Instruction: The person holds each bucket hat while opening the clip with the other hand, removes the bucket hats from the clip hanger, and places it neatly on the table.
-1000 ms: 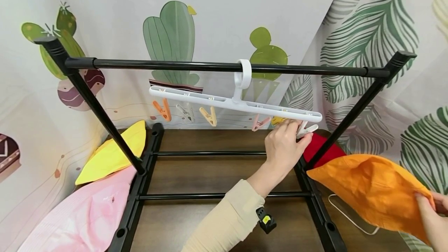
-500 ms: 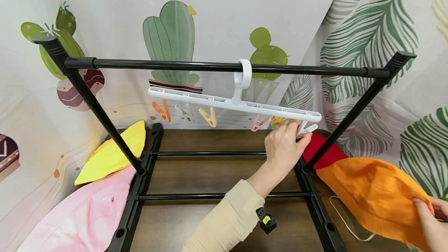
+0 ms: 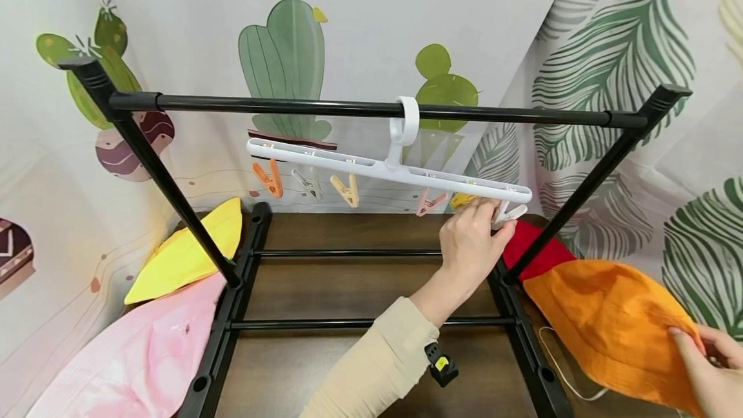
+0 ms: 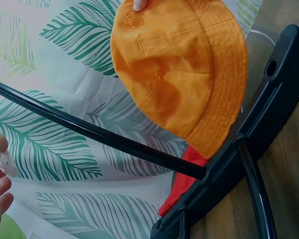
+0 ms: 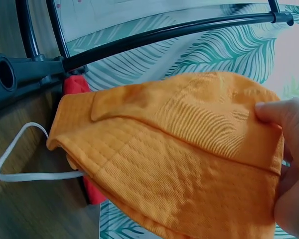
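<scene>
My left hand pinches a white clothespin at the right end of the white clip hanger, which hooks over the top bar of a black rack. Only part of that hand shows at the left edge of the left wrist view. At the far right my right hand grips an orange bucket hat by its crown, thumb on the near side. A white cord hangs from the hat in the right wrist view. Behind it lies a red hat, mostly hidden.
Orange, white, yellow and pink clothespins hang from the hanger. A yellow hat and a pink hat lie left of the rack. The rack's lower bars cross above the brown wooden table. A patterned curtain stands behind.
My right hand has moved the orange hat slightly left and down, tilting it a little. My left hand stays on the white clothespin.
</scene>
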Tool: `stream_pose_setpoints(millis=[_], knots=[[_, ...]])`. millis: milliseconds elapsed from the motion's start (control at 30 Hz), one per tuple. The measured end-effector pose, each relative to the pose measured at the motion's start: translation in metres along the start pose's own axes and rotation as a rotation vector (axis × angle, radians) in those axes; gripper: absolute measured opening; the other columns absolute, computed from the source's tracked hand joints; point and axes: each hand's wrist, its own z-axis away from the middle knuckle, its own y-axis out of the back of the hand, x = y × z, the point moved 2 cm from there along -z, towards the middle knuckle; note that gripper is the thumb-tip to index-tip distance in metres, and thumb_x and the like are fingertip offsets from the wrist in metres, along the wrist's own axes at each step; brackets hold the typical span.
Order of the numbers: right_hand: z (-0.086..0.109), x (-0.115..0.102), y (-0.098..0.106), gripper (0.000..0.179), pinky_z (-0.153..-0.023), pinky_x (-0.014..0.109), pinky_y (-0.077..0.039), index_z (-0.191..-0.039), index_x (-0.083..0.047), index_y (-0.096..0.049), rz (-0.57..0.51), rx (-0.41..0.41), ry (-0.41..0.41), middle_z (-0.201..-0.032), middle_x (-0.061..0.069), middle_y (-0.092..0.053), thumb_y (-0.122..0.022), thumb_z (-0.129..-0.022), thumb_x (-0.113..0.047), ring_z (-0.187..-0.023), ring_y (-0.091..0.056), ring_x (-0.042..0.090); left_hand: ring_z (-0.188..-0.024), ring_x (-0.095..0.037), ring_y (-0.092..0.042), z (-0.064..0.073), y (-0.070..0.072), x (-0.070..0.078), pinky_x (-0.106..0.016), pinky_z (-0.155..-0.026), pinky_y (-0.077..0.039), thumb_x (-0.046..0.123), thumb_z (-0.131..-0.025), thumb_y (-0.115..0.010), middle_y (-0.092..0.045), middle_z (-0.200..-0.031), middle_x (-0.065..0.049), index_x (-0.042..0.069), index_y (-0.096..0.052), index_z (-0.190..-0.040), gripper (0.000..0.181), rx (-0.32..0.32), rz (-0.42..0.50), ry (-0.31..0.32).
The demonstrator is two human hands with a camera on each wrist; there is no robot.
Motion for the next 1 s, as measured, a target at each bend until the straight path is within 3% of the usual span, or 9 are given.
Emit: stream_pose_setpoints(millis=[267,733,1000], knots=[[0.005,0.0,-0.002,0.049,-0.037,0.01,-0.026,-0.067,-0.035,-0.058,0.022,-0.041,-0.026,-0.05,-0.024,-0.044,-0.061,-0.079,0.012,-0.037,-0.036,-0.008,-0.071,-0.004,-0.062,0.0,-0.001,-0.001,-0.016,-0.057,-0.048,0.04,-0.078,-0.07,-0.067,-0.086,0.01,0.021,-0.066,-0.095,0.026,-0.009,0.013,0.002],[0.006,0.022,0.001,0.044,-0.04,0.005,-0.026,-0.067,-0.037,-0.056,-0.024,0.04,-0.081,-0.05,-0.026,-0.043,-0.062,-0.081,0.005,-0.042,-0.035,-0.011,-0.071,-0.004,-0.062,0.001,-0.001,-0.003,-0.016,-0.056,-0.048,0.035,-0.078,-0.069,-0.068,-0.087,0.011,0.021,-0.067,-0.096,0.023,0.005,0.033,0.013],[0.008,0.037,0.005,0.045,-0.041,0.007,-0.025,-0.065,-0.041,-0.051,0.082,0.021,-0.137,-0.048,-0.027,-0.039,-0.061,-0.083,-0.001,-0.042,-0.034,-0.011,-0.076,-0.005,-0.063,0.0,-0.001,-0.001,-0.017,-0.057,-0.048,0.033,-0.079,-0.068,-0.068,-0.09,0.011,0.021,-0.068,-0.097,0.022,0.019,0.038,0.011]])
